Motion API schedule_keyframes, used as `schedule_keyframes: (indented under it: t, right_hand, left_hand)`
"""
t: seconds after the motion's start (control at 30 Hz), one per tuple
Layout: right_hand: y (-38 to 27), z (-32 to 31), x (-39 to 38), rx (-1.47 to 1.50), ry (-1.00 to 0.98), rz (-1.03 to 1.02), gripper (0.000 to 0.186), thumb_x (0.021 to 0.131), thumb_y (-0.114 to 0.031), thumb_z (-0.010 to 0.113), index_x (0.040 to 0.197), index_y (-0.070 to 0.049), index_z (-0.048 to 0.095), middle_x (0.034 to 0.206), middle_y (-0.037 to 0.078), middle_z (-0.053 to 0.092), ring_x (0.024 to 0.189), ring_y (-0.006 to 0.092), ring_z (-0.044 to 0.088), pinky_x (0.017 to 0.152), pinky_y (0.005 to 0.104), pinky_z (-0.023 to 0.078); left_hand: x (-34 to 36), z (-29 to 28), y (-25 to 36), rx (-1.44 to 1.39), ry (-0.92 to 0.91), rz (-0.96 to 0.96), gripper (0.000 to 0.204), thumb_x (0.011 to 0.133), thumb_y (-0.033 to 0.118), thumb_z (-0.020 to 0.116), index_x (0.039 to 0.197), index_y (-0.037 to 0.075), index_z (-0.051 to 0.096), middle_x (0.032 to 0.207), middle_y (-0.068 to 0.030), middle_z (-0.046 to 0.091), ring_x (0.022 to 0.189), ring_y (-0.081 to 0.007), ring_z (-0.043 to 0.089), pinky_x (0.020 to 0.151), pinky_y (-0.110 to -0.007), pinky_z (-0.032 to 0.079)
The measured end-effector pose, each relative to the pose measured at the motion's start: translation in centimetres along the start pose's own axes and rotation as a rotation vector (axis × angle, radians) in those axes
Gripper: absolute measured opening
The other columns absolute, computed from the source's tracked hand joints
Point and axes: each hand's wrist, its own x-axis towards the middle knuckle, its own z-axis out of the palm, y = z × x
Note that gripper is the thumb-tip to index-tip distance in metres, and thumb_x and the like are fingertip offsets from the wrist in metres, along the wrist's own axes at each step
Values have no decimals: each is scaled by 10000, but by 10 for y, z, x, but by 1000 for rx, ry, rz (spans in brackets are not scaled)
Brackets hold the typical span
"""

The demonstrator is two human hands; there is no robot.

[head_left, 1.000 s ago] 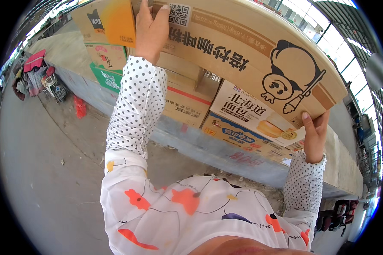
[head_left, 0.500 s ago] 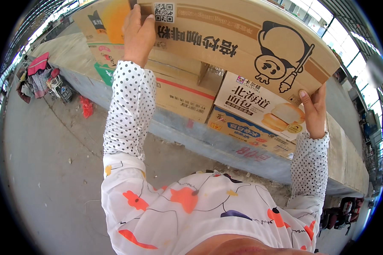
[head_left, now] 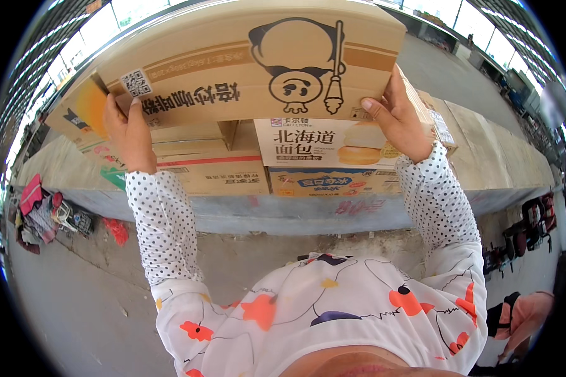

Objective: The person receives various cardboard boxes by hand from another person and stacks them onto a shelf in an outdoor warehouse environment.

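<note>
Head view: biggest thing down here is the grey concrete floor (head_left: 75, 301), and next up is the long counter (head_left: 493, 147) running right across the frame with a bunch of cartons on it.

The main item is the big brown carton (head_left: 220, 66), held up over the counter in front of the other boxes, with its panda drawing and lettering upside down. Can't tell if its underside is resting on anything.

Below it on the left there's a tan carton with a red stripe (head_left: 210, 176). Just beside that, a white carton with bread pictures (head_left: 302, 143) sits on top of a blue-and-tan carton (head_left: 330, 182). A yellow-orange box (head_left: 82, 107) pokes out past the big one's left end.

Off to the left, a heap of clothes and bags (head_left: 41, 213) is near the counter's base.

Both hands are gripping the big carton. The right hand (head_left: 399, 116) has the lower right corner, thumb on the front, fingers round the end. The left hand (head_left: 129, 135) has the lower left corner, thumb just under the printed square code (head_left: 136, 83).

Smaller still, a crumpled red plastic bag (head_left: 114, 230) lies beside the heap.
</note>
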Motion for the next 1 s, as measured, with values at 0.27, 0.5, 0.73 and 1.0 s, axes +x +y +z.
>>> schedule_keyframes:
  t: [0.27,0.5,0.73,1.0]
  right_hand:
    - [5,-12,-49,-146,71,-81,741,916,-65,547,1504,-48,97,1551,163,180,1409,288,263,1109,411,282]
    - [3,3,-138,-311,50,-72,644,894,-39,555,1464,-37,255,1515,192,263,1397,315,284,1115,384,270]
    - [24,-6,-228,-217,201,182,571,905,-47,553,1433,-58,337,1492,174,317,1355,315,354,1099,389,302]
    - [31,-42,-311,-223,439,365,538,919,-32,536,1427,-100,371,1501,124,329,1322,249,403,1046,363,373]
  left_hand:
    - [-61,19,57,-102,21,47,484,908,77,554,1356,-25,399,1395,-153,398,1259,-222,417,1059,-355,325]
    - [-161,39,99,-145,-174,335,433,916,43,510,1336,-18,421,1379,-148,439,1191,-241,455,1041,-365,333]
    - [-288,89,110,-366,-752,4,372,894,60,522,1250,-42,489,1269,-171,487,1150,-267,474,1010,-395,360]
    - [-305,158,186,-524,-1129,224,342,833,27,579,1172,-10,563,1136,-154,577,1000,-270,550,871,-357,449]
